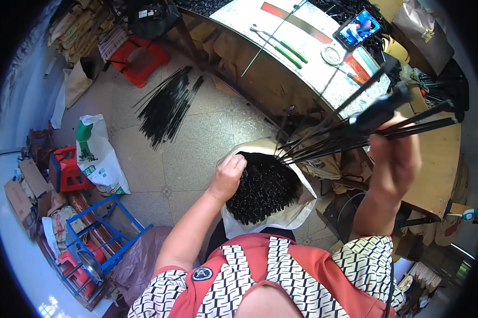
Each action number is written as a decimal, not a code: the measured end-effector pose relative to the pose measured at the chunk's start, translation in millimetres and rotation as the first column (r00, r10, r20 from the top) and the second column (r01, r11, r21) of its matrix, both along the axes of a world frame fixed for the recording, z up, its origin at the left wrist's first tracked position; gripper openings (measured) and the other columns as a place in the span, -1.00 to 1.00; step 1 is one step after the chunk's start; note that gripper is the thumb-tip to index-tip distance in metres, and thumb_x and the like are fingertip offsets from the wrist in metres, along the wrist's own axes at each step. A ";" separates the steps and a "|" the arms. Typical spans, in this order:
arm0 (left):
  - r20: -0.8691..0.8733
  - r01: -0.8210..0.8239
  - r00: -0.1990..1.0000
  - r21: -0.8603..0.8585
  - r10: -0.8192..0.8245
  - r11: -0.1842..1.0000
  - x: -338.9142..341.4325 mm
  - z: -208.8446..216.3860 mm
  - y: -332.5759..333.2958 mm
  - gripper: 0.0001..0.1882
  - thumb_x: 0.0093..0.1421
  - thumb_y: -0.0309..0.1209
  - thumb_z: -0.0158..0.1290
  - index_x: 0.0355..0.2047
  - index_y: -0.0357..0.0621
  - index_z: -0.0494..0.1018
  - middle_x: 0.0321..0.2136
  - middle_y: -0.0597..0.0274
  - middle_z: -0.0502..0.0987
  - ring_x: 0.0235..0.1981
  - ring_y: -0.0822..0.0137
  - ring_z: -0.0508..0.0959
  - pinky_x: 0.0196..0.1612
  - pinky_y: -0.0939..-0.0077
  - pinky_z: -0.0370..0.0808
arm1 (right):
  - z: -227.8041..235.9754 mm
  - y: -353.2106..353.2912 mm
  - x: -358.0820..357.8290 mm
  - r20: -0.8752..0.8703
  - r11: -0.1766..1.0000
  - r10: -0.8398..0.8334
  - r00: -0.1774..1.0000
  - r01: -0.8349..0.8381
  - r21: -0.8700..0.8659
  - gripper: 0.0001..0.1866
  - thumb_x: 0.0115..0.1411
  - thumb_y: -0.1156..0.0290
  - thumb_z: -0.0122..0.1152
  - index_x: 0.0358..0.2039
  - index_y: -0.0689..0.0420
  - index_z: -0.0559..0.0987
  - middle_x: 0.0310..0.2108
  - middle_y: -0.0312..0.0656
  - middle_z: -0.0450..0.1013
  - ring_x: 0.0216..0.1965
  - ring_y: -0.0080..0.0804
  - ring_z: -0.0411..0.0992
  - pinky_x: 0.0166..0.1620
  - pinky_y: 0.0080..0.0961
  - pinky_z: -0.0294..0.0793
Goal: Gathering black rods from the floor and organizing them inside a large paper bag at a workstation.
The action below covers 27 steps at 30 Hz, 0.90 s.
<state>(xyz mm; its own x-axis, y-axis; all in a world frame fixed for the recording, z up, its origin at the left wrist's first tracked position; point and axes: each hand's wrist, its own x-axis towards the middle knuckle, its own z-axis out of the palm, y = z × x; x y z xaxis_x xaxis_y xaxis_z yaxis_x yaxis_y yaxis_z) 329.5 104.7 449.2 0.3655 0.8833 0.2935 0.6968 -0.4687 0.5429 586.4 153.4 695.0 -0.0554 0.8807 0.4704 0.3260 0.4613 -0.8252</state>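
Black rods (350, 130) in right hand (395, 159) overhang white sack (281, 214).

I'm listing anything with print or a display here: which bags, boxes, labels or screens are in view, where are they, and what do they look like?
Phone screen: on the workbench, far right; lit, bluish picture.
White sack with green print: on the floor, left, slumped.
Open white sack: between the knees, full of small black parts; left hand at its rim.
Brown paper bag: top right, small pale mark.
Cardboard boxes: far left, brown.
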 end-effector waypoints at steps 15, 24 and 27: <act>0.292 -0.083 0.945 -0.225 0.148 0.971 16.5 12.6 -0.2 -0.60 0.06 -0.53 0.15 -0.06 -0.23 0.39 -0.11 -0.03 0.48 -0.09 0.07 0.50 -0.03 0.30 0.45 | -11.1 -9.5 42.6 -0.274 0.994 0.050 0.960 -0.020 0.111 -0.76 0.25 0.54 0.04 -0.12 0.43 0.40 -0.20 -0.08 0.31 -0.32 -0.47 0.41 -0.30 -0.53 0.56; -0.293 -0.555 0.831 -0.479 0.472 0.680 -25.9 -55.3 -136.5 -0.20 -0.03 -0.13 0.26 0.04 -0.44 0.19 -0.08 -0.26 0.32 -0.01 -0.18 0.33 0.08 0.08 0.29 | -15.1 -30.5 42.1 -0.228 0.996 -0.004 0.974 0.024 0.084 -0.78 0.25 0.61 -0.04 -0.09 0.39 0.35 -0.29 -0.09 0.39 -0.32 -0.42 0.47 -0.27 -0.42 0.58; -0.288 -0.655 0.738 -0.526 0.610 0.543 -37.4 -95.7 -154.8 -0.53 0.16 -0.23 0.10 -0.13 -0.46 0.34 -0.33 -0.05 0.45 -0.24 -0.01 0.47 -0.10 0.13 0.39 | -20.9 -41.6 43.4 -0.233 0.995 -0.028 0.972 0.050 0.089 -0.78 0.25 0.58 -0.02 -0.11 0.38 0.35 -0.31 -0.09 0.38 -0.33 -0.40 0.47 -0.28 -0.44 0.58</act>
<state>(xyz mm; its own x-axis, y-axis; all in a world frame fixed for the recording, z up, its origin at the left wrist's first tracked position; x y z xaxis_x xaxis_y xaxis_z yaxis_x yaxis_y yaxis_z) 292.1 -50.1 353.5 -0.3569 0.8719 -0.3353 0.7315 0.4841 0.4801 629.8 111.9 674.1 0.0984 0.8315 0.5468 0.1507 0.5307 -0.8341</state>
